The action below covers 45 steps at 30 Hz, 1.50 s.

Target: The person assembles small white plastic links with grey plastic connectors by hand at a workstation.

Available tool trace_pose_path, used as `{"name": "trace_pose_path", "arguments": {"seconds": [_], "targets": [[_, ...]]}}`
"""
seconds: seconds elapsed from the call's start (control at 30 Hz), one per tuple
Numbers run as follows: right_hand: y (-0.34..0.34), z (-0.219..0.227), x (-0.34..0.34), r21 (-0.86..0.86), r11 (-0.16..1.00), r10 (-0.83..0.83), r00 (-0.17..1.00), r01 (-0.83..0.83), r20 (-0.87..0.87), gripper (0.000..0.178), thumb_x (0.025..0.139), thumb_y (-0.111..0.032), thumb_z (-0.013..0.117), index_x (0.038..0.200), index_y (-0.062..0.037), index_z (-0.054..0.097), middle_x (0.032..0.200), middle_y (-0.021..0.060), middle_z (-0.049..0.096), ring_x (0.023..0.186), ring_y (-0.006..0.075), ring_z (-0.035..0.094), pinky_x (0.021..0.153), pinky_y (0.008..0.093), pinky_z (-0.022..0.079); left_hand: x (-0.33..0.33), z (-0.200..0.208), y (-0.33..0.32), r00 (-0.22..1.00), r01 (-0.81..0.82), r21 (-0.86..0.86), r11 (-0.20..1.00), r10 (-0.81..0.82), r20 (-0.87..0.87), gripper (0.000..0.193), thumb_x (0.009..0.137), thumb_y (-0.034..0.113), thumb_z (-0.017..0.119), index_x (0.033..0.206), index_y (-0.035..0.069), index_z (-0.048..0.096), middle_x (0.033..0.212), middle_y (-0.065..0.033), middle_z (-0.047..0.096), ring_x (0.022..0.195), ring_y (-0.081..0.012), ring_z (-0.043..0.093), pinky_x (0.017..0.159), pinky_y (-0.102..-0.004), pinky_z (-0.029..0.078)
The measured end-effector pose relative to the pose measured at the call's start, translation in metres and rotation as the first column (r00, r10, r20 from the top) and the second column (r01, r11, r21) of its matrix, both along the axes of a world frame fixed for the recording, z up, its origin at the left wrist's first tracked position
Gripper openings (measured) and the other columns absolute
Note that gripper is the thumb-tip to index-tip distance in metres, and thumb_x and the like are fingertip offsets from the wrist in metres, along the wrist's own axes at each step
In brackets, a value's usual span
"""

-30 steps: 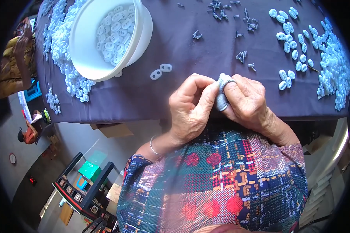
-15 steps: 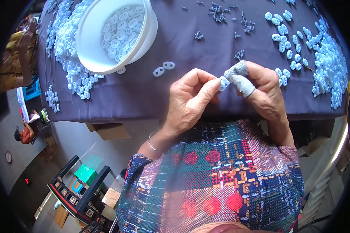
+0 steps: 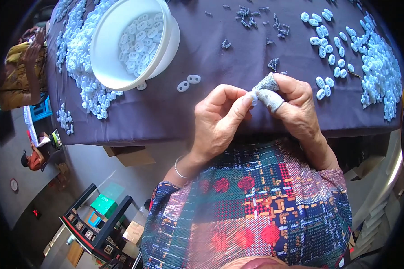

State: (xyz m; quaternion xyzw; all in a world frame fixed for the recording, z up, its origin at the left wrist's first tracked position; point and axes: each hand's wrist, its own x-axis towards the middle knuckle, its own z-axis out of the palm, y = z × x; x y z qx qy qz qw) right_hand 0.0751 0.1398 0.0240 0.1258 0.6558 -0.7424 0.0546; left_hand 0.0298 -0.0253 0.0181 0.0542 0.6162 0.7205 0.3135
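Observation:
In front of me, close to the table's near edge, my left hand [image 3: 220, 119] pinches a small white oval two-hole cord lock [image 3: 254, 100] between thumb and forefinger. My right hand [image 3: 296, 101] meets it from the other side, its thumb and forefinger wrapped in grey cloth finger covers [image 3: 270, 99] and pressed to the piece. The fingertips hide much of the cord lock. Beyond the hands lie small metal springs [image 3: 273, 64]. Two loose white cord locks [image 3: 188, 83] rest on the cloth, left of my hands.
A white tub [image 3: 169, 56] holding many white pieces stands at the left, beside a large heap of them [image 3: 83, 62]. Scattered white ovals [image 3: 331, 59] and another heap [image 3: 381, 67] lie at the right. More springs [image 3: 247, 20] are farther back. The dark tablecloth [image 3: 152, 116] covers the table.
Both hands have shifted slightly left, and the cord lock has turned, showing less of its face. The right fingers now press closer over it.

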Motion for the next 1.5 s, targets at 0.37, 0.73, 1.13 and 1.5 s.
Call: {"name": "trace_pose_path", "arguments": {"seconds": [0.37, 0.73, 1.13, 1.5], "targets": [[-0.004, -0.008, 0.003, -0.104, 0.991, -0.086, 0.996, 0.081, -0.04, 0.004, 0.083, -0.004, 0.059, 0.085, -0.0002, 0.061, 0.068, -0.0033, 0.056, 0.06, 0.0016, 0.044, 0.052, 0.0184, 0.033, 0.002, 0.004, 0.005, 0.998, -0.067, -0.019, 0.998, 0.067, -0.013, 0.015, 0.088, 0.008, 0.06, 0.096, -0.004, 0.058, 0.083, -0.007, 0.064, 0.069, -0.0104, 0.061, 0.063, -0.0212, 0.05], [-0.006, -0.005, -0.002, -0.087, 0.994, -0.061, 0.998, 0.062, 0.021, 0.003, 0.083, -0.002, 0.059, 0.083, 0.0005, 0.06, 0.074, -0.0004, 0.06, 0.07, 0.0044, 0.052, 0.062, 0.0211, 0.043, 0.002, -0.004, 0.004, 0.991, -0.129, 0.045, 0.991, 0.126, 0.051, 0.013, 0.088, 0.008, 0.059, 0.095, -0.003, 0.059, 0.082, -0.008, 0.064, 0.068, -0.0121, 0.062, 0.064, -0.0231, 0.052], [-0.003, -0.014, 0.0, -0.116, 0.989, -0.093, 0.994, 0.087, -0.053, 0.007, 0.086, -0.005, 0.059, 0.092, -0.0007, 0.06, 0.071, -0.0025, 0.059, 0.048, -0.0029, 0.036, 0.04, 0.0154, 0.021, -0.002, 0.001, 0.006, 0.992, -0.098, 0.027, 0.995, 0.096, 0.082, 0.01, 0.087, 0.006, 0.06, 0.093, -0.002, 0.061, 0.083, -0.0095, 0.066, 0.067, -0.0131, 0.062, 0.063, -0.0248, 0.052], [-0.008, -0.015, 0.001, -0.144, 0.979, -0.16, 0.983, 0.147, -0.085, 0.006, 0.086, -0.003, 0.056, 0.09, -0.0005, 0.06, 0.07, -0.002, 0.059, 0.047, -0.0029, 0.036, 0.04, 0.0155, 0.021, 0.005, -0.001, 0.01, 0.988, -0.152, 0.007, 0.988, 0.152, 0.017, 0.016, 0.087, 0.008, 0.061, 0.096, -0.005, 0.059, 0.084, -0.0102, 0.065, 0.069, -0.0145, 0.064, 0.064, -0.024, 0.053]]}}
